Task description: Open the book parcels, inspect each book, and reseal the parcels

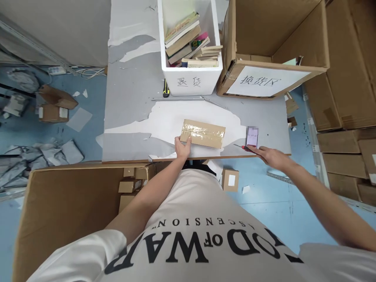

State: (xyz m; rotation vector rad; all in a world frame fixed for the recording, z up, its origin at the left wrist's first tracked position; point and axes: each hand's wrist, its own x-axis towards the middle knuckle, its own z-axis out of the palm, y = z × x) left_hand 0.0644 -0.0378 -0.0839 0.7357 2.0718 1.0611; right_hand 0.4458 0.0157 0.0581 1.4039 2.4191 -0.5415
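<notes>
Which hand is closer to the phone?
The right hand: it holds a red tool right by the near edge of the phone. The left hand is farther away, off to the phone's left, at the left end of the taped cardboard box.

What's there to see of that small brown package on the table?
The package is oblong and looks like cardboard, with shiny clear tape across its top. It appears closed. It lies on the table's white patch, its right end angled slightly toward the person. The left hand touches its near-left corner.
</notes>
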